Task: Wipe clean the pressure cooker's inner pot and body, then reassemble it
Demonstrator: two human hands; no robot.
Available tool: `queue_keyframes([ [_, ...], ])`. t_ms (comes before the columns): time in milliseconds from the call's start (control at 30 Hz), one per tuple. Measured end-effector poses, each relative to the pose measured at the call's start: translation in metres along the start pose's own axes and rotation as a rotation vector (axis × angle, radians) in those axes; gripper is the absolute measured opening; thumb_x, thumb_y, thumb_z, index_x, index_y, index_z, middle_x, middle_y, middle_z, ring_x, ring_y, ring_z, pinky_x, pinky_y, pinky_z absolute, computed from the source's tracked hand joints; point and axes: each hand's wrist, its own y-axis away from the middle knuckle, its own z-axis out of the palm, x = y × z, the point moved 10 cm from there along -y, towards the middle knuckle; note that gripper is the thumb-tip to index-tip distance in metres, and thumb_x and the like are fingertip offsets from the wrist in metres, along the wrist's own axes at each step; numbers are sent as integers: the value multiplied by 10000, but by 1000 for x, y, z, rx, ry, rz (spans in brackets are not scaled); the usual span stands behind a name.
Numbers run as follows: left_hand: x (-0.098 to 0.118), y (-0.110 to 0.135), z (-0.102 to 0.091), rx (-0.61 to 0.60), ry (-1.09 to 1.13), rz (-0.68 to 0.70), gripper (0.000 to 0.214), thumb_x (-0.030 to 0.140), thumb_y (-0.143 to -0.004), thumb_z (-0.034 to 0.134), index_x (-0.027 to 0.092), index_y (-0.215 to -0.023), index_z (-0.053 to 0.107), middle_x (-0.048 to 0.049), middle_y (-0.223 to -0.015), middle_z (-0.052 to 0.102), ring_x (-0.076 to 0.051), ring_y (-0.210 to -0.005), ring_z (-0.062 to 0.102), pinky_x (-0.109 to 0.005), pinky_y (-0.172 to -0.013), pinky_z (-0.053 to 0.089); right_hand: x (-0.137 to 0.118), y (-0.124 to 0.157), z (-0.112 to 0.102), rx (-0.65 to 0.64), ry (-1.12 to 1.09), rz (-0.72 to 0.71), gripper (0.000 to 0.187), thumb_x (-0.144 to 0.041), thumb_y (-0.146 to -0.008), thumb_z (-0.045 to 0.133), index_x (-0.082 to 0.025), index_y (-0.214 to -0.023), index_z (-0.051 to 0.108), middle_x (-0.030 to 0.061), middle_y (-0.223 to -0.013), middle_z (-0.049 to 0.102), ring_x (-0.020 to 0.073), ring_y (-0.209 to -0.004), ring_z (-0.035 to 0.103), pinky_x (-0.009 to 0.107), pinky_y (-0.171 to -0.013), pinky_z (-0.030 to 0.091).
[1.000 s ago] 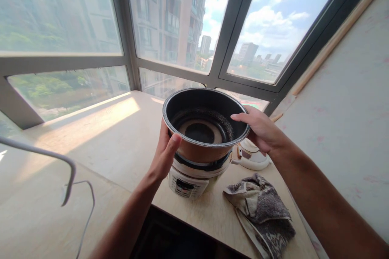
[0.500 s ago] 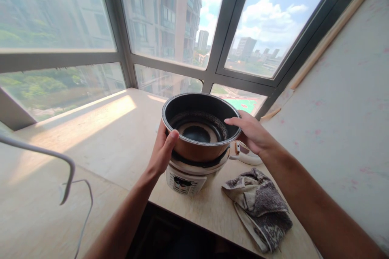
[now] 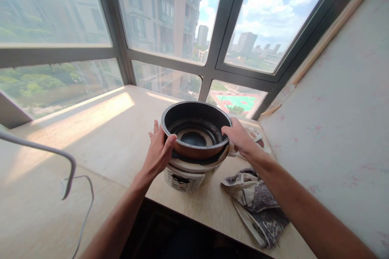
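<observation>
A dark inner pot (image 3: 199,153) with a copper-brown outside and a pale ring on its bottom sits low over the cooker's top opening; whether it rests fully there I cannot tell. My left hand (image 3: 158,149) grips its left side, thumb near the rim and some fingers stretched away from the wall. On the right, my right hand (image 3: 241,137) hooks its thumb over the rim, with its fingers mostly hidden outside the pot. Beneath stands the white electric cooker (image 3: 184,180), a dark display on its front panel. Its white lid (image 3: 258,135) shows partly behind my right hand.
A crumpled grey-brown towel (image 3: 258,206) lies right of the cooker, partly under my right forearm. On the left, a grey cord (image 3: 88,210) and a curved grey bar (image 3: 68,162) show above the pale countertop (image 3: 100,145). Windows and a papered wall (image 3: 334,129) border it.
The pot has come down and slightly left, closer to the cooker, with both hands still on it. Some left-hand fingers have lifted away from the pot's side.
</observation>
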Motion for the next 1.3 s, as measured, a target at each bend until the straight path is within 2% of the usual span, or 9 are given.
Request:
queue_keyframes([
  [200,-9,8,2,-38,-36,-37,881,756,-886,456,210,-1569,355,-146,-1685,211,-383,-1566,-7,-645,-1230,3,12,3,12,-28,15,-3,321,-207,-593,550,-264,-904,492,-5,-766,602,241,-805,583,329,-673,467],
  [533,-11,12,4,-47,-79,-24,704,508,-959,510,145,-1548,375,-159,-1677,228,-326,-1574,-4,-580,-1261,70,11,0,18,-67,161,-58,355,-217,-598,573,-255,-948,526,44,-900,662,278,-921,594,388,-821,494],
  [667,-20,17,2,23,-87,-77,774,531,-955,503,98,-1569,317,-205,-1695,96,-357,-1568,14,-565,-1260,72,9,4,25,-70,240,-148,526,-177,-595,543,-223,-1118,565,111,-1194,663,333,-1195,558,487,-1030,449],
  [767,-24,21,1,68,-66,-73,802,542,-950,522,140,-1595,266,-189,-1700,79,-350,-1568,46,-549,-1262,60,8,9,32,-51,303,-241,693,-149,-602,521,-159,-1295,542,168,-1499,483,360,-1449,354,536,-1193,289],
  [833,-25,22,1,62,-63,-61,787,543,-957,510,149,-1595,270,-182,-1700,101,-336,-1570,57,-539,-1263,62,11,11,36,-48,325,-274,744,-148,-624,511,-126,-1368,512,178,-1570,404,351,-1498,285,533,-1233,227],
  [967,-26,23,-1,36,-51,-56,759,538,-948,527,161,-1576,327,-164,-1696,148,-321,-1574,56,-524,-1266,87,10,17,35,-10,323,-359,737,-169,-682,511,-125,-1418,490,175,-1568,419,336,-1485,330,545,-1241,228],
  [1133,-53,11,-28,164,133,-161,668,504,-927,547,196,-1511,444,-132,-1673,258,-286,-1557,191,-483,-1269,132,6,32,7,102,249,-485,673,-271,-810,530,-172,-1470,440,139,-1558,441,287,-1482,350,519,-1248,240],
  [1200,-76,2,-37,267,311,-287,583,472,-902,577,221,-1426,533,-117,-1621,375,-277,-1518,300,-467,-1244,238,18,30,-5,123,196,-424,645,-366,-848,548,-165,-1455,456,153,-1525,478,294,-1451,393,517,-1234,264],
  [1300,-103,-14,-30,364,597,-462,469,413,-841,608,191,-1253,626,-120,-1361,623,-271,-1308,562,-438,-1097,457,53,19,-9,78,63,-214,648,-560,-864,564,-168,-1379,529,158,-1463,541,316,-1404,448,522,-1205,297],
])
